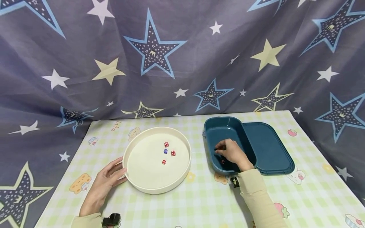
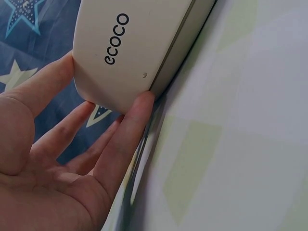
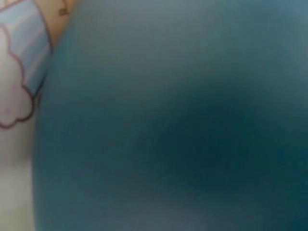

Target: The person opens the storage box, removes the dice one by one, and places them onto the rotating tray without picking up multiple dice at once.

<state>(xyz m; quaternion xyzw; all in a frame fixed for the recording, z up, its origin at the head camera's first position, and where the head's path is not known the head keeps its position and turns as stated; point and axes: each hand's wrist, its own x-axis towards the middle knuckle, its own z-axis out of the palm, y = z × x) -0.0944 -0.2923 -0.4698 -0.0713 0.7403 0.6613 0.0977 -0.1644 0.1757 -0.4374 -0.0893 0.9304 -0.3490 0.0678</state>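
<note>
A round cream tray (image 1: 139, 183) holds several small dice: one blue die (image 1: 165, 151) and red dice such as the red die (image 1: 166, 144). My left hand (image 1: 106, 179) is at the tray's left side, with fingertips touching its outer wall. In the left wrist view, the fingers (image 2: 130, 125) are extended against that wall, which is printed "ecoco". My right hand (image 1: 232, 153) reaches down into a deep teal box (image 1: 225, 122), fingers bent and thumb close to the index fingertip. Whether something is between them I cannot tell. A red die (image 1: 223, 161) lies below that hand in the box.
A flat teal lid (image 1: 268, 148) lies against the box's right side. Under everything is a green checked tablecloth (image 1: 176, 209) with cartoon prints. A dark curtain with stars (image 1: 182, 57) hangs behind the table's back edge. The box's wall fills most of the right wrist view, blurred.
</note>
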